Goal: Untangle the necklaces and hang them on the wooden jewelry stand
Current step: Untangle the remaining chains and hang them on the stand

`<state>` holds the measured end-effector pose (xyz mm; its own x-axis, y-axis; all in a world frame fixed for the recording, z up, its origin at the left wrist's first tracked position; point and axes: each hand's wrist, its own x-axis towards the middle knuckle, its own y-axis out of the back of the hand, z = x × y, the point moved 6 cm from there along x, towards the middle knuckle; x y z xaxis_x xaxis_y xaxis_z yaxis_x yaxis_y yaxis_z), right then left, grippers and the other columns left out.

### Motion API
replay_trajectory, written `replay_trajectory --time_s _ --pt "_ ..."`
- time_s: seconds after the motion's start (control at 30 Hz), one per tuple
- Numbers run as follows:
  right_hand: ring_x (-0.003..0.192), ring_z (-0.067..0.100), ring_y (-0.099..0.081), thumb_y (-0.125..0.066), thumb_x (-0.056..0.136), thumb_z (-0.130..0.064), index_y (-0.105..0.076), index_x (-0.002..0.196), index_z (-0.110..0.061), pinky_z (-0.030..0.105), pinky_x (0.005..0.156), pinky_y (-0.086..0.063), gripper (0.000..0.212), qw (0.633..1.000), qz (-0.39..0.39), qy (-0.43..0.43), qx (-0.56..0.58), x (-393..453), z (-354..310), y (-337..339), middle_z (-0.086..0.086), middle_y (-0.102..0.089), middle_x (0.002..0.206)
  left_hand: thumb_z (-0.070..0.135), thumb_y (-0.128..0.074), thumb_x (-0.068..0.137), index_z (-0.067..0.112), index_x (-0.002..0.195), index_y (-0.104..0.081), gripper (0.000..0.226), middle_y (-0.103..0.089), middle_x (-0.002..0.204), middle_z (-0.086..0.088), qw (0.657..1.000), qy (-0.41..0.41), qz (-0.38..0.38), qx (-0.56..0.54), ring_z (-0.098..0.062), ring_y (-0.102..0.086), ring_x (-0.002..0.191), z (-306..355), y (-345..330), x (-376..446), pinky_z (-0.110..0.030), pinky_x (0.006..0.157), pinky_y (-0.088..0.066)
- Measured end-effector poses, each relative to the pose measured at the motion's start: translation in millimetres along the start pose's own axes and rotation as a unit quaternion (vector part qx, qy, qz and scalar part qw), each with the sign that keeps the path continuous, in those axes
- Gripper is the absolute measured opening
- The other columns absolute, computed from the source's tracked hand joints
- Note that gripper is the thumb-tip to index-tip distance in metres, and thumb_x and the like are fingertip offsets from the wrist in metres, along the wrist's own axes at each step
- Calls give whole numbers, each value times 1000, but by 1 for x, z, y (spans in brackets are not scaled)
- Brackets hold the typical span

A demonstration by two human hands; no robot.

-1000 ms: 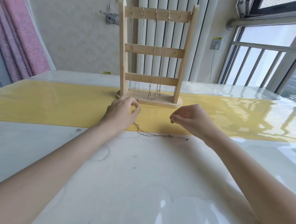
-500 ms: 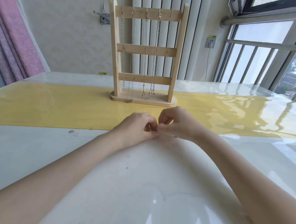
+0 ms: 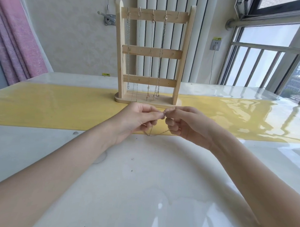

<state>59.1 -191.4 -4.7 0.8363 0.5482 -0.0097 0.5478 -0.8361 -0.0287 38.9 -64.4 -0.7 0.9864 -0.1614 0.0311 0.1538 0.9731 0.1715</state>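
A thin gold necklace [image 3: 152, 132] hangs in a loop between my two hands, just above the table. My left hand [image 3: 138, 118] pinches one end of it between thumb and fingers. My right hand [image 3: 183, 123] pinches the other end, and the two ends meet at a small clasp ring [image 3: 164, 113] between my fingertips. Behind my hands stands the wooden jewelry stand [image 3: 151, 51] with three crossbars. Several necklaces [image 3: 159, 61] hang from hooks on its top bar, and the rightmost hook [image 3: 178, 14] carries nothing.
The stand sits on a yellow runner [image 3: 50, 106] across a glossy white table [image 3: 133, 182]. A pink curtain [image 3: 15, 42] hangs at the left, a radiator is behind the stand, and a barred window [image 3: 270, 64] is at the right.
A second ago the necklace lay on the table with my hands apart. My hands came together, lifted the chain, and now hold its ends at the clasp closer to the stand.
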Motion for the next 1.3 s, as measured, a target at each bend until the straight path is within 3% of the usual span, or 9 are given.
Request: replay_trajectory --time_s 0.1,0.27,0.5,0.67,0.77,0.87,1.0,1.17,1.3 --pt "50 12 -37 -48 94 -16 -59 90 -7 18 48 -35 15 999 -8 -33 -4 0 7 0 -2 -45 56 16 -58 88 16 74 -64 14 -39 50 9 999 -14 26 -46 -5 -32 45 5 9 2 -13 46 -31" --pt "58 12 -37 -52 93 -19 -62 73 -11 25 63 -32 23 999 45 14 -14 3 5 9 -4 -43 58 19 -57 88 16 73 -63 17 -28 51 10 994 -17 69 -87 -6 -24 47 7 26 5 -14 45 -27" --pt "64 12 -35 -60 86 -27 -51 56 -23 29 74 -29 32 979 146 121 72 0 -10 27 -13 -47 55 24 -54 88 23 62 -54 27 -56 68 10 985 -44 104 -127 -6 -50 72 8 33 6 -26 74 -35" --pt "62 14 -36 -52 94 -22 -56 67 -11 27 73 -33 29 977 129 163 44 2 -27 17 -1 -41 60 21 -53 89 20 63 -54 26 -60 65 8 984 -44 80 -151 -10 -58 74 21 31 11 -28 80 -39" --pt "53 14 -29 -47 97 -22 -56 74 -8 19 52 -34 28 981 93 159 54 6 -55 13 -1 -28 54 21 -53 91 17 68 -54 23 -48 55 7 983 -50 49 -172 -8 -49 54 48 34 17 -21 62 -46" --pt "48 10 -23 -47 97 -25 -57 75 -11 18 44 -18 28 982 97 159 -11 12 -86 14 -6 -29 51 24 -55 90 18 73 -55 18 -36 50 9 986 -59 61 -142 -5 -33 43 81 45 24 -14 43 -35" --pt "46 9 -22 -45 98 -24 -57 78 -10 20 44 -15 27 978 120 171 -24 20 -110 17 -7 -33 49 24 -55 90 17 73 -57 19 -27 48 10 991 -85 77 -68 -5 -25 42 106 54 29 -14 41 -26" --pt "44 9 -22 -46 97 -23 -58 77 -10 18 41 -18 27 976 134 171 -2 19 -119 25 -6 -30 49 26 -57 90 18 73 -62 19 -27 46 10 991 -98 90 -16 -7 -27 47 111 65 29 -16 48 -31" --pt "43 9 -22 -47 97 -24 -58 78 -8 19 41 -16 27 980 143 139 -24 16 -114 29 -6 -29 48 29 -57 88 20 74 -66 19 -36 54 7 983 -109 121 90 -9 -40 60 108 70 31 -23 72 -41"
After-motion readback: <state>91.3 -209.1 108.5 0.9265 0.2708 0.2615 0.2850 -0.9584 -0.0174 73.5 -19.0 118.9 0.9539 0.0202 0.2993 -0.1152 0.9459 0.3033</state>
